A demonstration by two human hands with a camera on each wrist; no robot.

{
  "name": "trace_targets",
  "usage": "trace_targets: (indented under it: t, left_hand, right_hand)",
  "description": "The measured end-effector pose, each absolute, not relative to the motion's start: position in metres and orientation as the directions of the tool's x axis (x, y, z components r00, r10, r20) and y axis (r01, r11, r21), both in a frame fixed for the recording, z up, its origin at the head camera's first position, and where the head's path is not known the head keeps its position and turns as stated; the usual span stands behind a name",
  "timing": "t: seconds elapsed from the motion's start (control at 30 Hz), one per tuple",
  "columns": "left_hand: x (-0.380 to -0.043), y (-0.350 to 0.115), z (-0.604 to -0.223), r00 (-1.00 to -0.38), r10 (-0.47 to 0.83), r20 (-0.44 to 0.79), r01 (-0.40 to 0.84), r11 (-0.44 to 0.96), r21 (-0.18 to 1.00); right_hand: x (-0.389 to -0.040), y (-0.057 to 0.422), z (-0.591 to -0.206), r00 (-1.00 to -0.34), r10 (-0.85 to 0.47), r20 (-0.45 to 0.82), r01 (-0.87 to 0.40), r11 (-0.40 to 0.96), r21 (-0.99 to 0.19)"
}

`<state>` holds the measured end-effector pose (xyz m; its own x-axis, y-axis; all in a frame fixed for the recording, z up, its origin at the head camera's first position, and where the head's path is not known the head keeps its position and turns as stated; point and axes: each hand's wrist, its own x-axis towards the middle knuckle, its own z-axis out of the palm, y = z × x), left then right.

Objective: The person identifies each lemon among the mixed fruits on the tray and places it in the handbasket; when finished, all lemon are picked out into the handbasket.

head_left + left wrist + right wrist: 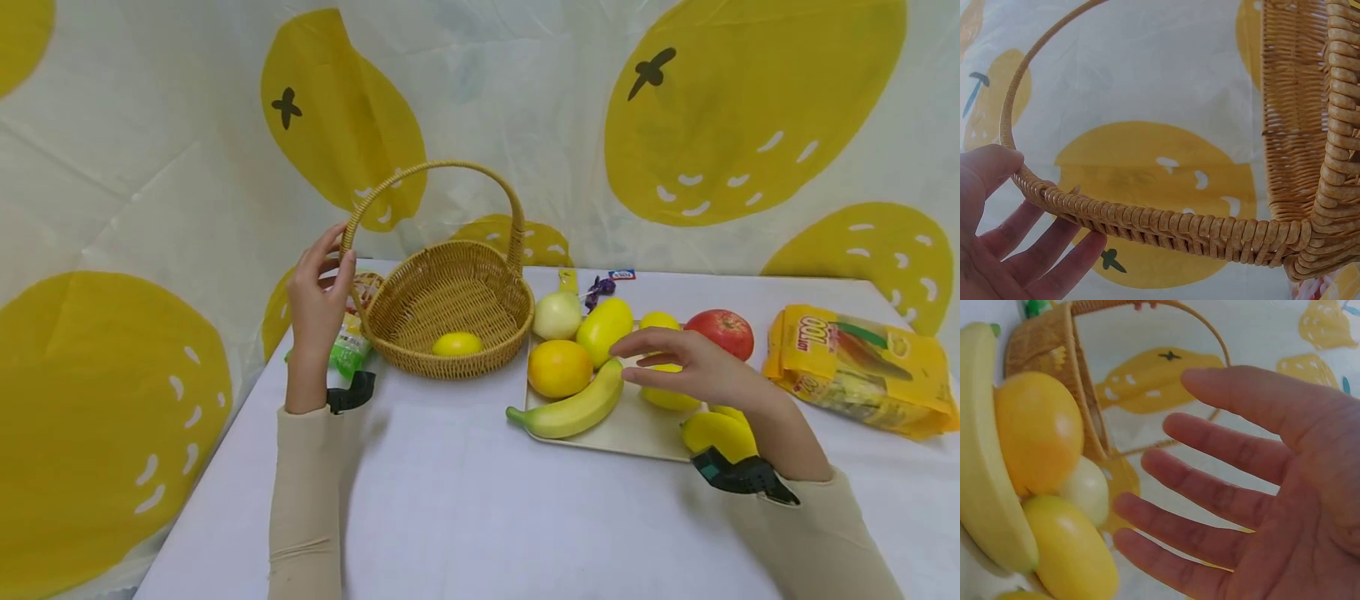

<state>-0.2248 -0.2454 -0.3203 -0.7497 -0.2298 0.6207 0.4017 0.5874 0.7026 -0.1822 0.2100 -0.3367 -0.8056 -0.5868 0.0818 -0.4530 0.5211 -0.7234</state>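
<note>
My left hand [318,292] grips the left side of the wicker basket's tall handle [1166,228], thumb on one side and fingers on the other. Inside the basket [408,360] lies a yellow lemon-like fruit [459,343]. Over a cream tray [637,440] hovers my right hand [693,362], its fingers extended and holding nothing. Near its fingertips are a banana [573,411] and a yellow oval fruit [604,332]. An orange [1038,434] and a pale green round item [557,316] sit beside them. Other yellow fruits, partly hidden by the right hand, and a red pomegranate-like fruit [723,333] are there too.
To the right lies a yellow snack bag [862,367]. A green packet [348,348] sits left of the basket, partly behind the left arm. Small wrapped candies [600,292] are behind the tray. A curtain with yellow fruit prints stands behind the white-covered table [465,500].
</note>
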Motion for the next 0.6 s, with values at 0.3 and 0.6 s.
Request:
trace_targets:
  t: [0.3, 0.6]
  left_hand:
    - [-0.205, -0.227, -0.299, -0.759, -0.245, 0.603, 0.378, 0.588, 0.715]
    - [-0.202, -0.223, -0.296, -0.751, -0.241, 0.615, 0.406, 0.566, 0.717]
  right_hand:
    - [-0.196, 0.255, -0.344, -0.774, -0.633, -0.037, -0.39, 0.522, -0.759]
    - [-0.206, 0.27, -0.358, -0.754, -0.632, -0.18, -0.345, 0.614, -0.71]
